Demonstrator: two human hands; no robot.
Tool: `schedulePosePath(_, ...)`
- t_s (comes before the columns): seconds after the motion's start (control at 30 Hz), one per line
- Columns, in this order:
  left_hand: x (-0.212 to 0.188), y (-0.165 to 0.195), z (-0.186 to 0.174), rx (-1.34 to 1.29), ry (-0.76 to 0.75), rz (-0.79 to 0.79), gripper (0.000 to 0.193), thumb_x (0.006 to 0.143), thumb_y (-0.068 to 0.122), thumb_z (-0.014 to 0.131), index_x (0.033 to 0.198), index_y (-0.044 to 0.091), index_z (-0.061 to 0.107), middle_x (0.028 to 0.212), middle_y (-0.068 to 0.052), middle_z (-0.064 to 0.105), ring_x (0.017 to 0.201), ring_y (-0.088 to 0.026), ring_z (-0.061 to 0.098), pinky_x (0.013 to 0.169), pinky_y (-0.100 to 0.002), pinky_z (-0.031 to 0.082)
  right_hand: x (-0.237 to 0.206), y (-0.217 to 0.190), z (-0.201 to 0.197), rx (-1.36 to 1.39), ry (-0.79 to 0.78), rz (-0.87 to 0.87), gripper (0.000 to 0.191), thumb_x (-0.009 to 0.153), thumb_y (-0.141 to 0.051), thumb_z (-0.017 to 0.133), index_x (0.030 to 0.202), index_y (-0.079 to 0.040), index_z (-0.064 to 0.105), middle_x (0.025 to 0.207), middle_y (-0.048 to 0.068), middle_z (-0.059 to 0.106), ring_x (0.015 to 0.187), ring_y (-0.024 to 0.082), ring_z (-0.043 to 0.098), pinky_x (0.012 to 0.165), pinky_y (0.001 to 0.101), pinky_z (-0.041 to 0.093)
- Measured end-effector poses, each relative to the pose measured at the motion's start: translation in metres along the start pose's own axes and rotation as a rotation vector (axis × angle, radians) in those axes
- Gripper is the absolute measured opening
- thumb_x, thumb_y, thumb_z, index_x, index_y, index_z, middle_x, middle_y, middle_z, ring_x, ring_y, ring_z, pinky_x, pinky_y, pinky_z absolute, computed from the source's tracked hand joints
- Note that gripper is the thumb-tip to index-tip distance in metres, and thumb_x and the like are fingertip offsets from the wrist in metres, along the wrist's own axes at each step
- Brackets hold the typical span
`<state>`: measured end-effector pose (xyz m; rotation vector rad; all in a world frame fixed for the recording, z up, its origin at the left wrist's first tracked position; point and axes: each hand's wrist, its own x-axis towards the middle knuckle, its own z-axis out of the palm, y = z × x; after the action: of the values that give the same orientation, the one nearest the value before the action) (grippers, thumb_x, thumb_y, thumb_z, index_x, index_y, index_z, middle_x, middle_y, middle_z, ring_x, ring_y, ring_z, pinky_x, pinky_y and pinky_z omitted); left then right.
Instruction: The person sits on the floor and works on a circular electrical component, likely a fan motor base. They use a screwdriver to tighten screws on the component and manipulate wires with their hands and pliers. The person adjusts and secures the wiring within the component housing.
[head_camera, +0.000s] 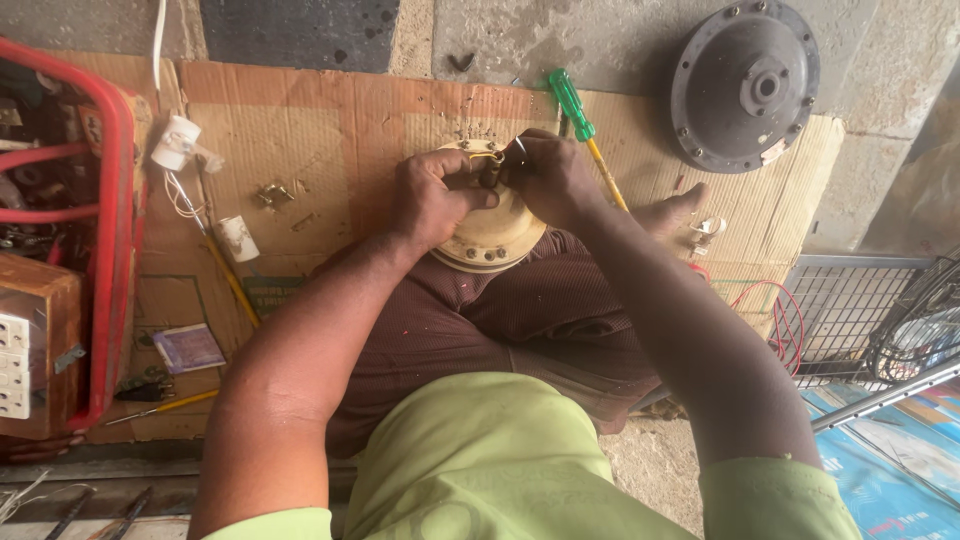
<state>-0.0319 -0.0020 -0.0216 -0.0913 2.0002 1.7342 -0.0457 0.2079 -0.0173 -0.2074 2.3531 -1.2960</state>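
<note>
You sit on a cardboard sheet spread on the floor under both hands. Far left of your left hand: a red frame w/ a wooden switch box beside it. Up and right of your right hand, well apart, a dark grey round motor cover lies on the concrete. Far right, lower down: wire fan guards.

Between your hands, resting on your lap, sits the cream round motor housing. Your left hand is curled tight over its top left, fingers pressed down near the centre. Your right hand is closed on the top right, fingertips pinching smth small at the hub; can't tell what. The two hands nearly touch at the middle.

Just behind your right hand lies a screwdriver w/ green handle and yellow shaft. Left of your left hand, well apart: two small white plastic parts w/ thin wires, and a yellow-shafted tool.
</note>
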Motion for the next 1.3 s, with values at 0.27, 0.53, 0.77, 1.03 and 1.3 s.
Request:
schedulePosePath(0.27, 0.010, -0.004, -0.003, -0.016, -0.036, -0.024, 0.032, 0.073, 0.005, 0.089, 0.104, 0.010, 0.080, 0.097, -0.001, 0.080, 0.090, -0.009, 0.074, 0.084, -0.026, 0.060, 0.002, 0.001, -0.004, 0.350, -0.086, 0.195, 0.009, 0.087, 0.003, 0.072, 0.093, -0.005, 0.072, 0.092, 0.003, 0.067, 0.082, 0.016, 0.071, 0.070, 0.0322, 0.062)
schedulePosePath(0.53, 0.008, 0.002, 0.000, 0.002, -0.049, -0.018, 0.030, 0.075, 0.006, 0.088, 0.104, 0.012, 0.082, 0.100, -0.003, 0.082, 0.091, -0.010, 0.074, 0.086, -0.028, 0.060, 0.002, 0.002, -0.005, 0.495, -0.104, 0.510, 0.012, 0.088, 0.004, 0.069, 0.099, -0.001, 0.071, 0.087, 0.009, 0.073, 0.073, 0.016, 0.070, 0.063, 0.0296, 0.060)
schedulePosePath(0.77, 0.009, -0.004, 0.000, 0.153, -0.129, 0.001, 0.035, 0.078, 0.006, 0.085, 0.112, 0.010, 0.078, 0.111, -0.007, 0.079, 0.101, -0.014, 0.075, 0.094, -0.029, 0.058, -0.024, 0.011, -0.006, 0.841, -0.035, 0.673, 0.023, 0.093, -0.008, 0.071, 0.112, 0.005, 0.072, 0.088, 0.008, 0.072, 0.072, 0.013, 0.066, 0.063, 0.0266, 0.054)
schedulePosePath(1.03, 0.011, -0.007, -0.001, 0.213, -0.157, 0.015, 0.036, 0.081, -0.001, 0.075, 0.117, 0.008, 0.076, 0.121, -0.010, 0.076, 0.111, -0.018, 0.073, 0.099, -0.030, 0.056, -0.029, 0.009, -0.007, 0.695, -0.002, 0.634, 0.032, 0.092, -0.013, 0.074, 0.118, 0.005, 0.070, 0.092, 0.008, 0.072, 0.077, 0.013, 0.067, 0.062, 0.0274, 0.054)
schedulePosePath(1.3, 0.006, -0.008, 0.000, 0.199, -0.084, 0.008, 0.030, 0.085, 0.003, 0.075, 0.115, 0.006, 0.077, 0.131, -0.014, 0.068, 0.119, -0.025, 0.067, 0.102, -0.035, 0.053, -0.039, 0.005, -0.015, 0.364, 0.096, 0.690, 0.038, 0.091, -0.021, 0.072, 0.125, -0.003, 0.069, 0.096, 0.007, 0.073, 0.077, 0.013, 0.067, 0.059, 0.0280, 0.052)
